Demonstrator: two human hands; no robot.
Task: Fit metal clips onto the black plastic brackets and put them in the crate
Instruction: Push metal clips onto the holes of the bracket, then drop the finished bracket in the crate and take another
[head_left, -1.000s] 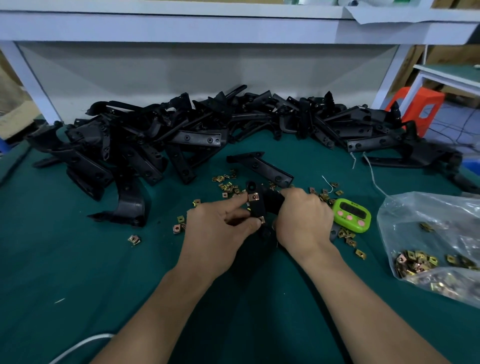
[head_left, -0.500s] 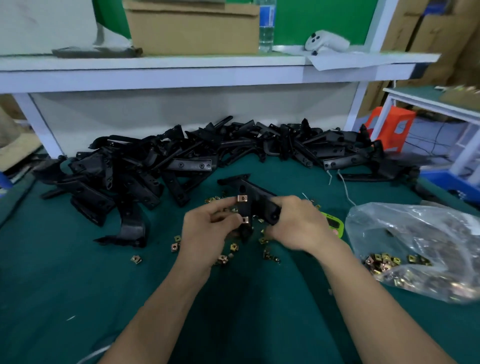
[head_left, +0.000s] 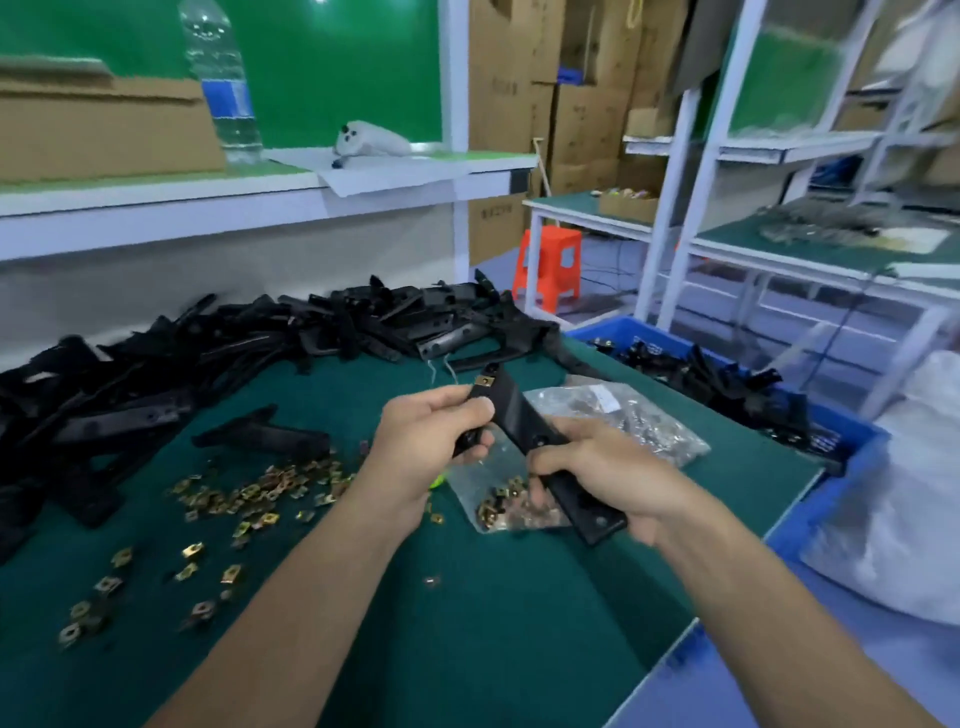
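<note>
The fingers (head_left: 470, 413) of the left hand (head_left: 426, 441) are curled round the upper end of a black plastic bracket (head_left: 519, 415), just below the metal clip (head_left: 484, 382) seated at its tip. The right hand (head_left: 613, 473) is closed round the lower end, so the part hangs lifted above the bag of clips (head_left: 623, 415) and the green tabletop (head_left: 467, 623). The blue crate (head_left: 826, 509), with brackets in it, lies off the tabletop's edge at about two o'clock and the unfitted pile (head_left: 234, 353) at ten; a careless toss could knock a half-seated clip askew, or drop the bracket short, between tabletop and crate.
</note>
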